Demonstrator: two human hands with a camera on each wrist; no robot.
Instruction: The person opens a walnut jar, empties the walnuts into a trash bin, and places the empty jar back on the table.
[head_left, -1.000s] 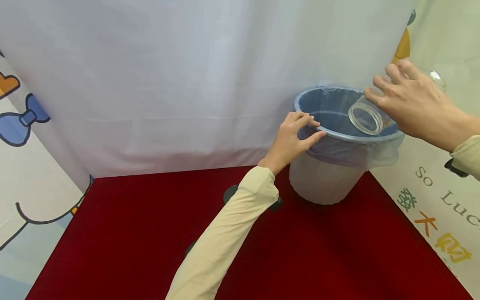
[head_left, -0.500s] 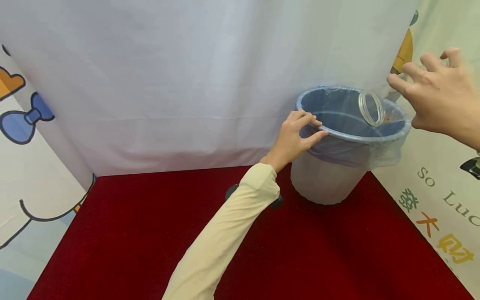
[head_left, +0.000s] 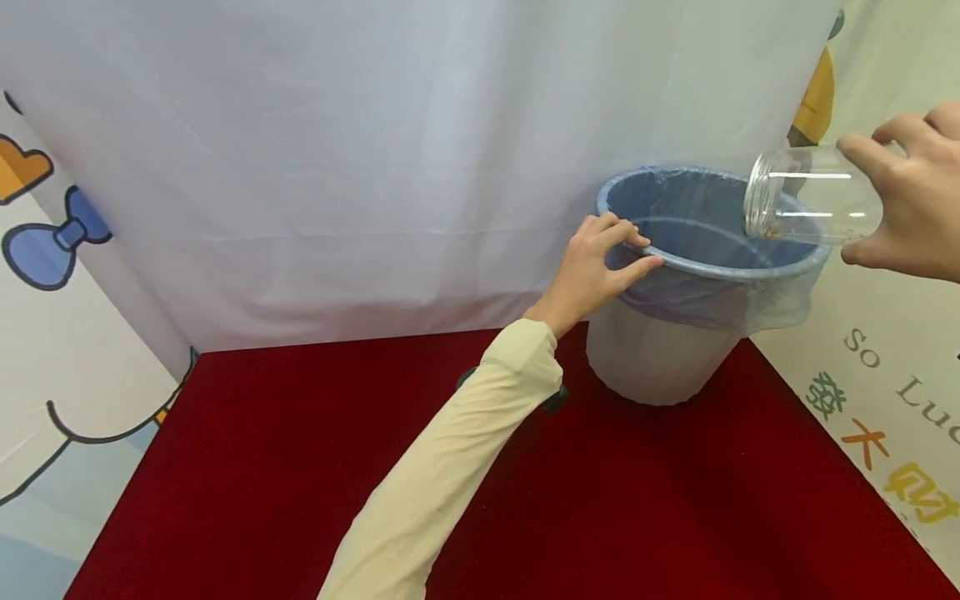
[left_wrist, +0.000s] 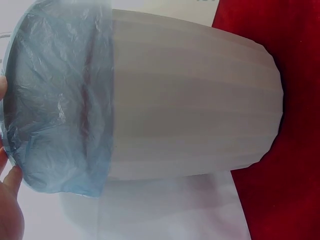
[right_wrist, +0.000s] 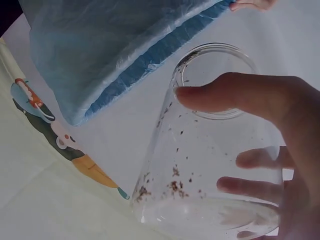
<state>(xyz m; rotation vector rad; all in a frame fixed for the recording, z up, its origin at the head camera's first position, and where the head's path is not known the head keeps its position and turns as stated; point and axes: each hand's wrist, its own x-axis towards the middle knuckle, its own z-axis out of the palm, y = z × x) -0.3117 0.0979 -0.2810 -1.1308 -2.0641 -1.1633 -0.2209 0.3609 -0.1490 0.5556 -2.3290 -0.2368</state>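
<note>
My right hand [head_left: 918, 196] grips a clear jar [head_left: 817, 196] round its base end. The jar lies nearly level, its threaded mouth over the right part of a trash can [head_left: 652, 354]. In the right wrist view, small brown flecks cling inside the jar [right_wrist: 175, 150], behind the thumb [right_wrist: 210, 99]. My left hand [head_left: 588, 267] pinches the can's near-left rim, thumb outside and fingers over the edge. A thin blue bag [left_wrist: 60, 100] lines the can and hangs down outside it. The can stands upright, its bottom hidden from the head view.
The can stands on a red cloth surface [head_left: 315, 467] near its back right corner. A white curtain [head_left: 375, 167] hangs behind. Printed fabric with cartoon shapes and lettering [head_left: 862, 350] walls the right side, and more printed fabric [head_left: 82, 350] the left.
The right hand has moved right and swung the jar from mouth-down over the can to nearly level. The left hand keeps its place on the rim.
</note>
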